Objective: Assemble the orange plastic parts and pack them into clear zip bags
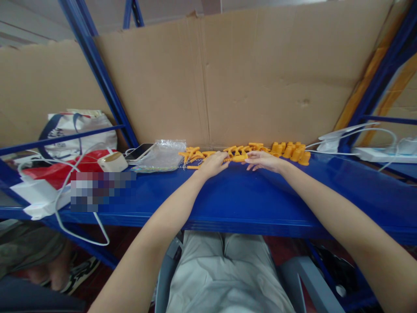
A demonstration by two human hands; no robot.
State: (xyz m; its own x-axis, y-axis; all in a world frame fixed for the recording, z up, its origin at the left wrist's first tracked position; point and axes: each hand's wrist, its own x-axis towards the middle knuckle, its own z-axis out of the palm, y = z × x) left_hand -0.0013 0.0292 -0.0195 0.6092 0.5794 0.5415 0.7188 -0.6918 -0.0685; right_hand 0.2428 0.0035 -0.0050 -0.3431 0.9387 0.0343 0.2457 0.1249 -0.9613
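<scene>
Near the back of the blue shelf, my left hand (213, 165) has its fingers closed on an orange plastic threaded piece (229, 159). A flared orange piece (240, 158) lies between my two hands. My right hand (263, 161) pinches its right end, with the other fingers loosely curled; whether it is joined to the threaded one I cannot tell. Behind my hands is a row of orange plastic parts (233, 150). More orange T-shaped parts (192, 154) are to the left, beside a thin metal chain. Several orange cup-shaped parts (296, 152) stand to the right.
Left of the parts lie a clear plastic bag (163, 155) and a phone (140, 151). White chargers and cables (41, 191) crowd the left end; a power strip (384, 154) is at right. A cardboard sheet (260, 74) backs the blue shelf (247, 200). Another person's leg shows lower left.
</scene>
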